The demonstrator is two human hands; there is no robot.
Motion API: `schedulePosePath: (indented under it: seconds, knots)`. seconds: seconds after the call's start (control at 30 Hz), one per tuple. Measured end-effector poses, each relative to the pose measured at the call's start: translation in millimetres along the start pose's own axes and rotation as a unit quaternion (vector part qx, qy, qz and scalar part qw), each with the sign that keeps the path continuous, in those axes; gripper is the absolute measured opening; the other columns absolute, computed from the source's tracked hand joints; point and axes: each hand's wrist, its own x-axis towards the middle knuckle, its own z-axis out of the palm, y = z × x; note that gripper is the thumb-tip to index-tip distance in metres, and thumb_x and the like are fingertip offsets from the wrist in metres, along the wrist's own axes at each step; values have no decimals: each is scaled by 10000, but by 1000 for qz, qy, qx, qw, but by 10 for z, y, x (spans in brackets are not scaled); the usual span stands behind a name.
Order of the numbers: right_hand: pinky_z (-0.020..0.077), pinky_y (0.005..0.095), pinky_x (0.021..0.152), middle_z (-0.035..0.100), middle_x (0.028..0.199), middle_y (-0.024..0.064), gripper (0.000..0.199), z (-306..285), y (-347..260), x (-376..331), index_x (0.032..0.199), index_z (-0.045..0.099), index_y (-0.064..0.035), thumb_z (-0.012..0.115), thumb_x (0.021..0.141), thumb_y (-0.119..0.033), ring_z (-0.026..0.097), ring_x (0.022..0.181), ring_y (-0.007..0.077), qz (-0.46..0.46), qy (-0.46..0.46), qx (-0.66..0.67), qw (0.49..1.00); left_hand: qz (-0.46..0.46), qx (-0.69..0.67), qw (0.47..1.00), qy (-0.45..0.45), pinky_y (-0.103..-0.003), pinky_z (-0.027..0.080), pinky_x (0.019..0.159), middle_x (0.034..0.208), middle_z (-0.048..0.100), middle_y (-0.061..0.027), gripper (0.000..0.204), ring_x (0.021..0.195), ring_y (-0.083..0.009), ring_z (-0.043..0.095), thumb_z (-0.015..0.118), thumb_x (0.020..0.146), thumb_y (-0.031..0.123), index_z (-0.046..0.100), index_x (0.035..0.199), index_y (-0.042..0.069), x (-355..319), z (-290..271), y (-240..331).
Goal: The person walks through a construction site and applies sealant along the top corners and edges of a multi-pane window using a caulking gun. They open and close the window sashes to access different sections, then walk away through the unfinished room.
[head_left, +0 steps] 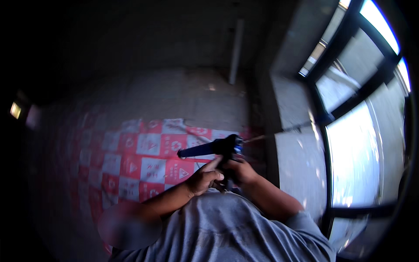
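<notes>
I hold a dark caulking gun in front of my chest with both hands. My left hand wraps the lower part of its handle. My right hand grips the handle from the other side. The gun's barrel points left over the floor, and its thin rod sticks out to the right toward the window frame. Whether the rod touches the frame I cannot tell.
A red and white checkered sheet covers the floor below. A grey concrete sill runs beside a large window with dark frames on the right. A pale pipe stands against the far wall. The room is dim.
</notes>
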Motion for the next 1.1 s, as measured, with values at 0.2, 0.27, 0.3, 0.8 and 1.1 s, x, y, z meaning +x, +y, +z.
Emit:
schedulePosePath:
  seconds: [0.2, 0.27, 0.3, 0.8, 1.1]
  knots:
    - [590, 481, 883, 660, 1255, 286, 678, -152, -751, 751, 1373, 531, 59, 687, 723, -52, 659, 1163, 423, 4, -277, -52, 960, 8, -71, 977, 201, -425, 599, 830, 1199, 717, -157, 528, 1000, -283, 735, 544, 1044, 452, 606, 1306, -2, -369, -1502, 178]
    - [622, 458, 808, 652, 1266, 315, 667, -149, -1050, 968, 1356, 555, 86, 696, 717, -43, 672, 1134, 456, 13, -349, -69, 934, 148, -171, 954, 196, -497, 509, 1031, 1286, 660, -171, 581, 1190, -322, 651, 605, 1008, 489, 561, 1379, 44, -475, -1617, 363]
    - [644, 438, 748, 653, 1255, 322, 629, -201, -1109, 1109, 1336, 577, 97, 694, 729, -20, 689, 1097, 466, 24, -375, -79, 923, 247, -207, 935, 149, -526, 455, 1109, 1361, 624, -188, 638, 1284, -347, 599, 619, 993, 512, 527, 1424, 50, -518, -1549, 198]
    - [552, 341, 755, 726, 936, 73, 225, 2549, -712, 3447, 1134, 693, -32, 747, 918, -61, 676, 816, 188, -116, -382, -405, 822, 591, -377, 657, 279, -527, 429, 1103, 1115, 680, -142, 365, 1129, -341, 617, 697, 925, 392, 620, 1084, 72, -1773, -3354, 2231]
    - [571, 310, 775, 776, 1088, 91, 276, 4222, -785, 4994, 1175, 713, -89, 736, 901, -67, 749, 975, 185, -137, -449, -579, 667, 368, -543, 656, 373, -560, 501, 1027, 1114, 611, -171, 449, 1076, -353, 631, 672, 944, 420, 485, 1178, 85, -1965, -5448, 2754]
